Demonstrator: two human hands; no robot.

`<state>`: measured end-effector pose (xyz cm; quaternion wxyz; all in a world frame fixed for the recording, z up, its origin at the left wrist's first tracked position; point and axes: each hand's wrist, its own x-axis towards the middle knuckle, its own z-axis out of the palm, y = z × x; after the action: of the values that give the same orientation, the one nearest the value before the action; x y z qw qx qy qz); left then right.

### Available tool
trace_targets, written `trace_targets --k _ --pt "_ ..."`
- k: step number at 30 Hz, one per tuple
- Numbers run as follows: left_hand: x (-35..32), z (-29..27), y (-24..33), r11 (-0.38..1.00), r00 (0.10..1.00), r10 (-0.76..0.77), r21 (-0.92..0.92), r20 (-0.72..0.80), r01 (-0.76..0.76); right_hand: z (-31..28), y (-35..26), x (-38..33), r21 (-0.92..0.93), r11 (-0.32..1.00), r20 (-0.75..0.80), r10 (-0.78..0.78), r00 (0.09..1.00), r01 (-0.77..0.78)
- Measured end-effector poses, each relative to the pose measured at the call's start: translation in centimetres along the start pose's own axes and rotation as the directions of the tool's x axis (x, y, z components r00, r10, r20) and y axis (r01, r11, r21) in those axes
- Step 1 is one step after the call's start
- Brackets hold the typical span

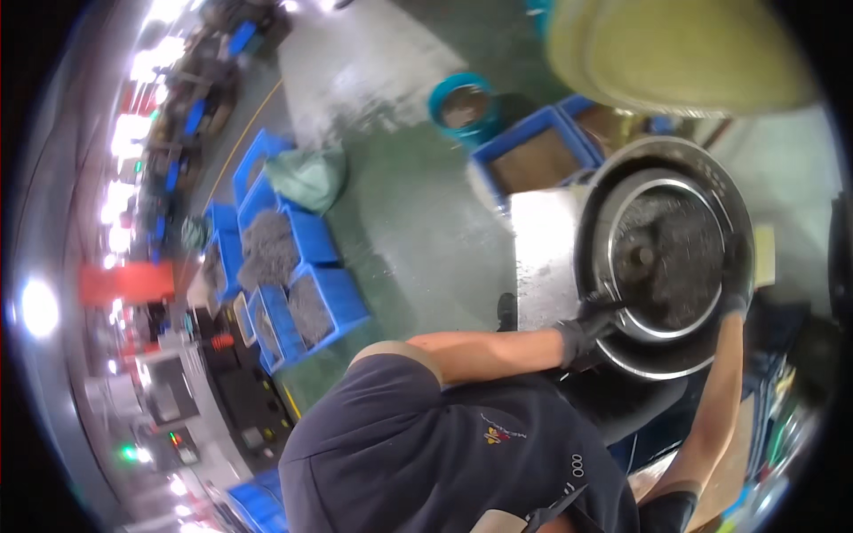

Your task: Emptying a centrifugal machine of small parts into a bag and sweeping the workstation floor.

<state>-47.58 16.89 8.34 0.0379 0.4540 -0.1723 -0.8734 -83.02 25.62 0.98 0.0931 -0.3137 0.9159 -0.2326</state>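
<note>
A round metal basket (673, 334) with a bright rim sits inside a larger dark round tub (613, 160) at the right. Dark, fine-looking loose material (684, 258) fills it around a small central hub (641, 258). My left hand (586, 333), in a dark glove, is closed at the basket's near left rim. On the opposite side, my right hand (735, 275), also gloved, is closed at the right rim. Its fingers blend into the dark tub and are partly blurred.
A pale metal surface (544, 258) adjoins the tub's left side. Beyond it stand blue bins (533, 155) and a teal bucket (463, 107). Several blue crates (333, 298) hold grey material at left, one beside a green sack (309, 176). A large yellowish rounded shape (680, 53) overhangs the far right.
</note>
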Motion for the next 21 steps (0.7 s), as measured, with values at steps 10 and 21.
trace_targets --k 10,21 --pt "7.1 -1.0 -5.7 0.994 0.992 -0.112 -0.004 -0.055 0.112 -0.8 1.1 -0.4 -0.094 0.954 -0.106 -0.295 0.95 0.286" --pt "-1.9 -4.0 -0.7 0.992 0.88 -0.046 -0.082 0.472 0.096 -4.8 -13.0 -17.9 0.583 0.802 -0.209 -0.005 0.978 0.129"
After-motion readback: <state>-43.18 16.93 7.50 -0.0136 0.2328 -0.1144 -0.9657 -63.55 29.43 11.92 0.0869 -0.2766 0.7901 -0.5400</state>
